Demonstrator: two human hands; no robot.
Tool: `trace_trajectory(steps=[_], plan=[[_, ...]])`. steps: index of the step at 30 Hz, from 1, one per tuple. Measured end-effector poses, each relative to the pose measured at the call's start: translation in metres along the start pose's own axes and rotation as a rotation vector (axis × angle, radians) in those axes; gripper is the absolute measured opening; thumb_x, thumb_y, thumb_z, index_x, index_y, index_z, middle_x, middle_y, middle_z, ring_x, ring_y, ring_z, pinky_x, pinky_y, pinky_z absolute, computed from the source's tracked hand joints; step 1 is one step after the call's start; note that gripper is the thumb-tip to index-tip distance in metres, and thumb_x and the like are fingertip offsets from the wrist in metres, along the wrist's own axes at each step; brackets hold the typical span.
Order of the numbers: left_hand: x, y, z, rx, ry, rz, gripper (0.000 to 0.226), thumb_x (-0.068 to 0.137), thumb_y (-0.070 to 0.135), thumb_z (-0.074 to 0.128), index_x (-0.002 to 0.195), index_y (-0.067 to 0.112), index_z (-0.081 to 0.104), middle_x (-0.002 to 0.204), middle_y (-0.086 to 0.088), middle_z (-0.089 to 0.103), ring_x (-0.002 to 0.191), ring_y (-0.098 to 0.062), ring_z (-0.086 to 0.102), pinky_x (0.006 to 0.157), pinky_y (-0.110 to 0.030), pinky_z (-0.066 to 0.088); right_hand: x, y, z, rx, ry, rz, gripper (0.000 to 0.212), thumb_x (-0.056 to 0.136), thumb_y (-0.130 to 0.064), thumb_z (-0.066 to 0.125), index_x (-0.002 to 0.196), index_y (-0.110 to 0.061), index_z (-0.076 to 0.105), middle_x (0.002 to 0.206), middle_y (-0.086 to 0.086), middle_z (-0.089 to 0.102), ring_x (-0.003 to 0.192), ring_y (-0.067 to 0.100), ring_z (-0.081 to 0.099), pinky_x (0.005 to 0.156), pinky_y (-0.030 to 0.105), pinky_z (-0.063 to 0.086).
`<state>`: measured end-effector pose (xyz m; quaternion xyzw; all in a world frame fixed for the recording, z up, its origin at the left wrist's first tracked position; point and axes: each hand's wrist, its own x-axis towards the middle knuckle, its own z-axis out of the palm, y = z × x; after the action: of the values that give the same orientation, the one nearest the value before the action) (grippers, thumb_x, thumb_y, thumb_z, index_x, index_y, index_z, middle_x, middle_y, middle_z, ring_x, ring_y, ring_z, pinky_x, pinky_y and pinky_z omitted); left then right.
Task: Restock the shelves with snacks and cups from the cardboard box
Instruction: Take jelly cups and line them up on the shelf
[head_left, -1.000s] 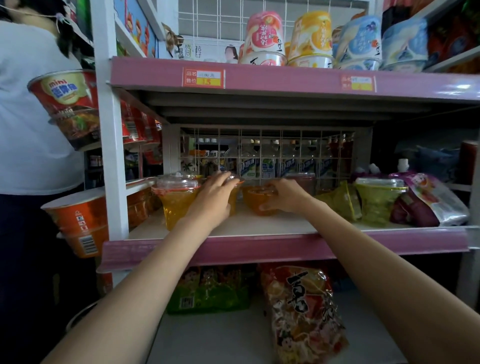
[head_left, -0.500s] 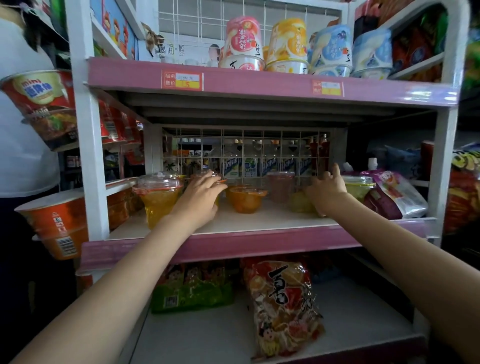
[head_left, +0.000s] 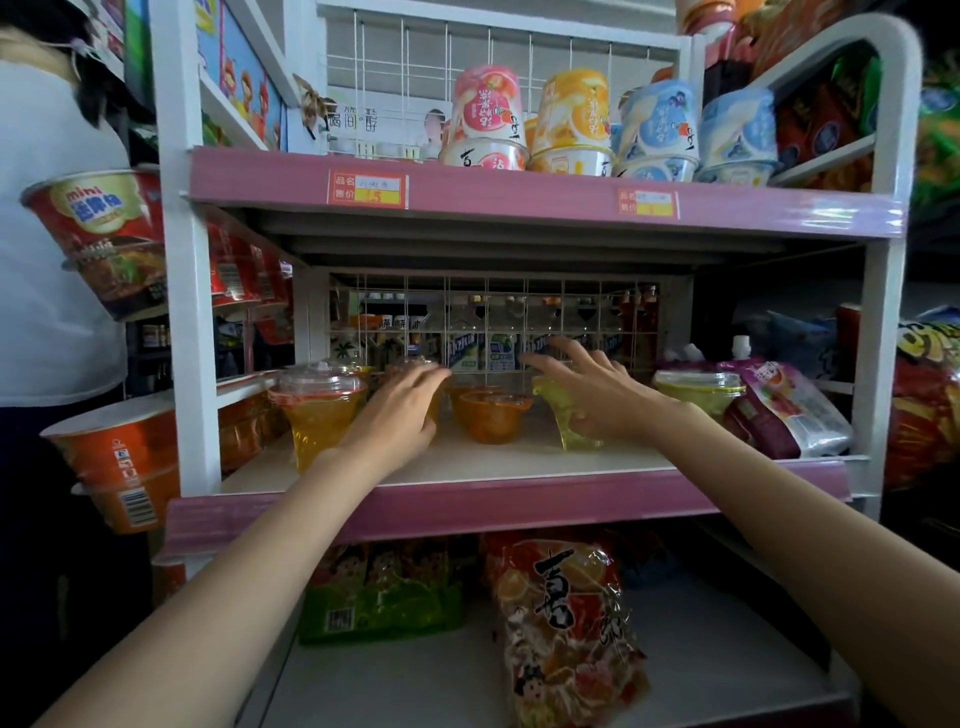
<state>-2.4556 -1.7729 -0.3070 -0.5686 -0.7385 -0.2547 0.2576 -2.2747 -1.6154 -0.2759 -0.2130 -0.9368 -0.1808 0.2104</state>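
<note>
Your right hand (head_left: 597, 395) has swung back from the shelf's right side onto a green jelly cup (head_left: 569, 415), fingers spread wide over it. On the middle shelf (head_left: 519, 506), your left hand (head_left: 397, 410) rests open beside the orange cups (head_left: 491, 415), likely tidying the row.

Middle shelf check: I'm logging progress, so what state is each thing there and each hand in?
Left hand: fingers straight, laid against a cup that it mostly hides.
Right hand: fingers spread, on the yellow-green cup.
Yellow jelly cup: upright, domed lid on.
Orange cup: upright, sealed, free of both hands.
Green cup: upright, lidded.
Purple pouch: lying tilted, cap on.
</note>
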Motion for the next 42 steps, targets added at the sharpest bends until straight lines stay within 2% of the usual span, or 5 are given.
trace_trajectory(steps=[13, 23, 32, 38, 42], plan=[[0.046, 0.046, 0.018, -0.177, -0.191, 0.126, 0.072, 0.086, 0.021, 0.063, 0.145, 0.023, 0.022, 0.150, 0.000, 0.027, 0.136, -0.018, 0.029, 0.109, -0.033, 0.027, 0.003, 0.027, 0.005, 0.496, 0.182, 0.191, 0.060, 0.071, -0.019, 0.078, 0.126, -0.018, 0.052, 0.114, 0.004, 0.050, 0.093, 0.019, 0.052, 0.079, 0.024, 0.040], [0.057, 0.060, 0.026, -0.482, 0.005, 0.166, 0.042, 0.079, 0.032, 0.068, 0.120, 0.024, 0.057, 0.121, 0.002, 0.058, 0.109, -0.011, 0.054, 0.088, -0.022, 0.041, 0.011, 0.042, 0.001, 1.107, 0.157, 0.299, 0.023, 0.082, 0.011, 0.056, 0.092, -0.010, 0.059, 0.094, 0.018, 0.065, 0.090, 0.033, 0.066, 0.083, 0.044, 0.056], [0.014, 0.010, -0.023, -0.282, -0.048, 0.045, 0.045, 0.080, 0.036, 0.066, 0.123, 0.032, 0.053, 0.132, 0.007, 0.050, 0.123, -0.012, 0.045, 0.103, -0.033, 0.035, 0.052, 0.016, 0.029, 0.884, 0.054, 0.188, 0.025, 0.088, -0.005, 0.058, 0.112, -0.008, 0.063, 0.115, 0.010, 0.062, 0.100, 0.016, 0.054, 0.088, 0.029, 0.044], [-0.001, 0.006, -0.040, -0.071, -0.106, -0.038, 0.046, 0.085, 0.036, 0.062, 0.127, 0.031, 0.047, 0.139, 0.003, 0.045, 0.127, -0.017, 0.042, 0.102, -0.033, 0.034, 0.072, -0.033, 0.050, 0.579, -0.192, 0.032, 0.078, 0.075, -0.029, 0.075, 0.141, -0.018, 0.035, 0.136, 0.006, 0.049, 0.129, 0.026, 0.041, 0.108, 0.037, 0.033], [0.002, 0.010, -0.056, 0.065, -0.228, -0.001, 0.037, 0.085, 0.030, 0.062, 0.117, 0.026, 0.044, 0.111, -0.011, 0.062, 0.065, -0.009, 0.051, 0.070, -0.030, 0.043, 0.075, -0.038, 0.051, 0.486, -0.125, 0.082, 0.077, 0.074, -0.029, 0.076, 0.139, -0.016, 0.038, 0.134, 0.009, 0.052, 0.127, 0.029, 0.042, 0.106, 0.037, 0.036]])
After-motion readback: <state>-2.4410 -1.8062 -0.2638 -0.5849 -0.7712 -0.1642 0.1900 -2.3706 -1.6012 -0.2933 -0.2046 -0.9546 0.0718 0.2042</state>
